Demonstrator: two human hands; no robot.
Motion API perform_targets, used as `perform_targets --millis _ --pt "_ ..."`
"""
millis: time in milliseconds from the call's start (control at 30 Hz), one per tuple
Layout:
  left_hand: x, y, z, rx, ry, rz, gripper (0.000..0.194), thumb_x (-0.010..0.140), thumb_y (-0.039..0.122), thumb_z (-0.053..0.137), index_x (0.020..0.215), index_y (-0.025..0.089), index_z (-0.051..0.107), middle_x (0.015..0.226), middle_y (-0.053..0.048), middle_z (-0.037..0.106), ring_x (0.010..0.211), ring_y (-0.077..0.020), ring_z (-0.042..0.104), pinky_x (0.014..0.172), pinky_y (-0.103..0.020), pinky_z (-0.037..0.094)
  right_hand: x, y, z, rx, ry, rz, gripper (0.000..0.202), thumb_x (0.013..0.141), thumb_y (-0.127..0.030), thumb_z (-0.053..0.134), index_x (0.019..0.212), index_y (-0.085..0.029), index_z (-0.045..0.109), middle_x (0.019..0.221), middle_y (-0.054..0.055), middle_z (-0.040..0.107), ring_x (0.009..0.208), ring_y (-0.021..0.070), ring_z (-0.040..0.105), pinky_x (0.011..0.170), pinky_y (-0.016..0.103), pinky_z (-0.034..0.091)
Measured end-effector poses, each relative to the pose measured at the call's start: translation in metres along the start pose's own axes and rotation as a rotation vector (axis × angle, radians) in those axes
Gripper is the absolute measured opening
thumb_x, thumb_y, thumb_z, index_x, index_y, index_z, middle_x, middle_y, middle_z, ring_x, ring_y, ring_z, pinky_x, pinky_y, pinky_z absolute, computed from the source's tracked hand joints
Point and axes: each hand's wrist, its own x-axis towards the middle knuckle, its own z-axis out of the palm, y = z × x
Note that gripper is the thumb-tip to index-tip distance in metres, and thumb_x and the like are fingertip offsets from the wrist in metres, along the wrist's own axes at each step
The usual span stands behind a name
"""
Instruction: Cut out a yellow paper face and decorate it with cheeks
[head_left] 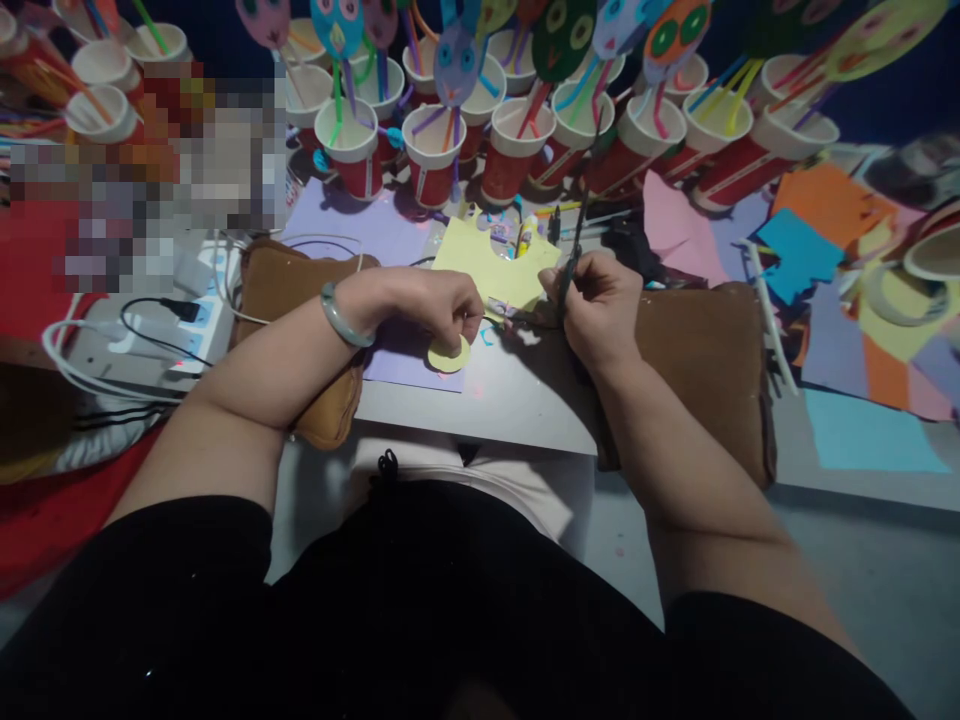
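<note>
My left hand [450, 305], with a pale bangle at the wrist, is closed in a pinch over a small yellow paper circle [450, 358]. The circle is above the front edge of a purple paper sheet [397, 368]. My right hand [604, 315] is closed around a pair of dark scissors [577, 235]. One long dark part of them points up and away from me, while a thin dark part reaches left toward my left hand. Just behind both hands lies a yellow paper sheet [469, 255] with curved bites cut from its edge. Small blue and pink scraps are scattered between my hands.
Red paper cups [435, 165] with pipe cleaners and paper faces line the back. Brown cushions [697, 370] flank my hands. A power strip [214, 320] with cables is at left. Coloured paper [825, 220] and a tape roll [904, 295] are at right. A blurred-out person is at far left.
</note>
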Motion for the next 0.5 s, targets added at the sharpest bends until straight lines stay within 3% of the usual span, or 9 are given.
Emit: perform_targets --millis 267,400,500 --pt "-0.004 -0.005 -0.006 0.016 -0.124 0.009 0.013 0.057 0.014 0.070 0.068 0.020 0.074 0.063 0.000 0.069 0.058 -0.0134 0.058 0.059 -0.026 0.043 0.002 0.000 -0.001 -0.018 0.012 -0.015 0.049 0.078 -0.043 0.078 0.057 -0.022 0.038 0.057 -0.005 0.039 0.055 0.0091 0.035 0.053 0.027 0.030" --pt "-0.009 -0.004 -0.012 0.009 -0.214 0.009 0.012 0.060 0.019 0.071 0.071 0.021 0.077 0.067 0.000 0.073 0.063 -0.0142 0.063 0.062 -0.025 0.046 0.002 0.001 -0.001 -0.013 0.010 -0.017 0.047 0.080 -0.041 0.076 0.058 -0.022 0.039 0.057 -0.005 0.038 0.055 0.0090 0.035 0.052 0.027 0.029" --pt "-0.010 -0.005 -0.014 0.044 -0.213 0.046 0.013 0.063 0.026 0.075 0.075 0.022 0.078 0.069 -0.001 0.074 0.065 -0.0141 0.065 0.062 -0.024 0.048 0.001 0.000 -0.001 -0.019 0.014 -0.021 0.047 0.080 -0.040 0.077 0.058 -0.022 0.039 0.057 -0.005 0.037 0.054 0.0088 0.035 0.052 0.027 0.029"
